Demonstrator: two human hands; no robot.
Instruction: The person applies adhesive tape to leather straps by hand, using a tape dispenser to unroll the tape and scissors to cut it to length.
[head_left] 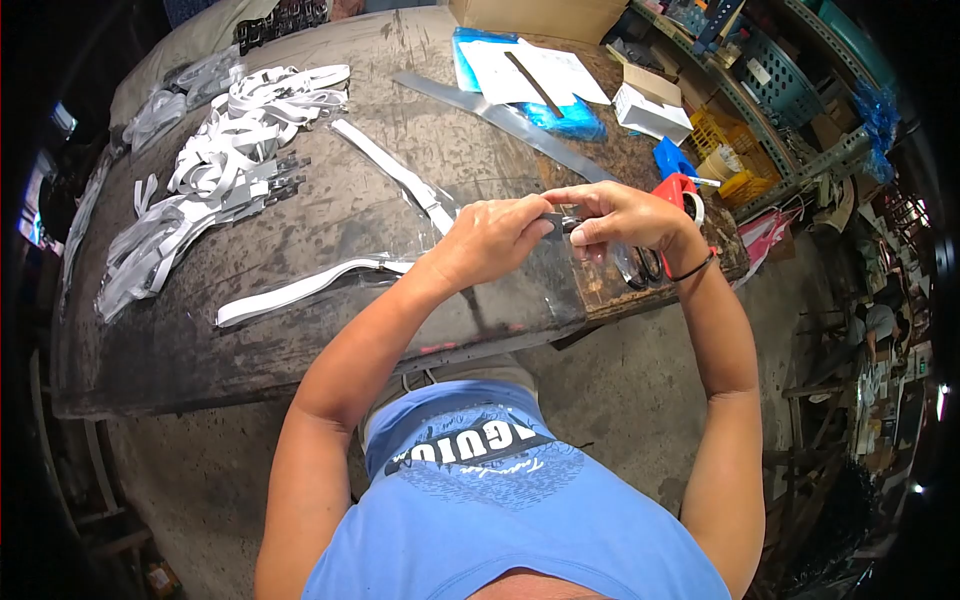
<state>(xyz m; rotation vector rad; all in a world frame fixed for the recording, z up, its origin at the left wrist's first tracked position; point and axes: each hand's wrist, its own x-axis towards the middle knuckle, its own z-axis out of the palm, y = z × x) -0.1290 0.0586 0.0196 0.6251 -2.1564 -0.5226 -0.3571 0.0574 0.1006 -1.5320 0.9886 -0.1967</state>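
Over the table's front part, my left hand [490, 240] and my right hand [630, 218] meet, fingers pinched. Between them is a small black clip [549, 221] with a shiny metal part at the right fingertips; fingers cover much of it. One white strap [390, 165] in clear plastic runs across the table toward my left hand. Another white strap [310, 285] lies curved under my left forearm, its far end hidden by the arm. Below my right hand lie dark-handled scissors [645, 268], partly covered by the fingers.
A heap of white straps [230, 150] with dark end pieces covers the table's left side. A long metal ruler [500, 118] crosses the back, beside papers [530, 72] on blue plastic. A white box [652, 108] and a red tape dispenser [678, 190] stand right, near shelving [790, 150].
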